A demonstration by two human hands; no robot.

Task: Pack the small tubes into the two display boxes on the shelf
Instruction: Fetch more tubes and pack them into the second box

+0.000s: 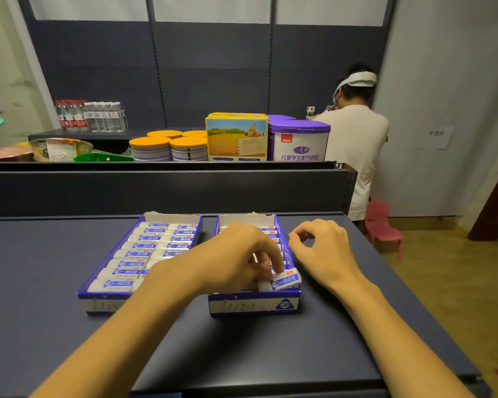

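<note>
Fingers (pixel 276 261) of our left hand (pixel 236 254) pinch a tube (pixel 281 280) over the right box (pixel 253 304), while beside them our right hand (pixel 322 248) hangs loosely curled, empty.

1. A bunch of water bottles (pixel 91 115) stands in the upper left of the frame, some with red labels and some with white ones.
2. Four round tins with orange lids (pixel 169 147) sit in the middle, close together.
3. A yellow box with a cartoon animal (pixel 236 137) stands just right of the tins.
4. A big white tub with a purple lid (pixel 299 140) touches the yellow box on its right side.
5. A shiny snack bag (pixel 59 149) lies at the left.
6. A person in a white shirt (pixel 357 145) stands at the right with their back turned.
7. A small pink chair (pixel 382 225) sits on the floor below that person.
8. A paper sign (pixel 436 136) hangs on the white wall at the far right.
</note>
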